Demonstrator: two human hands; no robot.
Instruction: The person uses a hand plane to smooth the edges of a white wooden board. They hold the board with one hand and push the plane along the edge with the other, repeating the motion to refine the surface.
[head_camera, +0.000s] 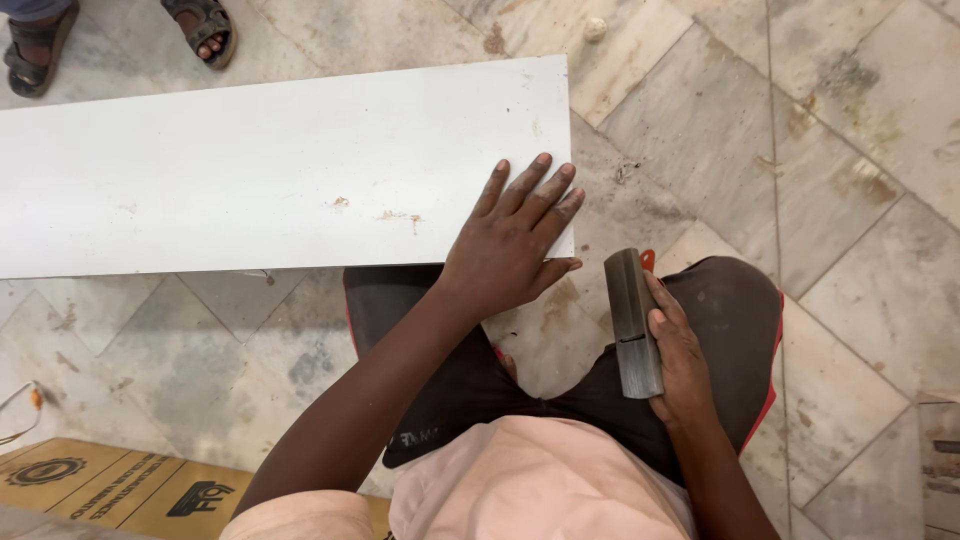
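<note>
A long white board (250, 165) lies flat across the tiled floor, its right end over my knees. My left hand (510, 240) rests palm-down on the board's right corner, fingers spread. A little to the right, my right hand (680, 365) grips a grey rectangular block-shaped tool (632, 322), held upright beside my right knee and clear of the board.
Another person's sandalled feet (120, 35) stand at the top left, beyond the board. Brown cardboard with printed marks (110, 485) lies at the bottom left. A small pale lump (595, 28) sits on the marble tiles past the board's end.
</note>
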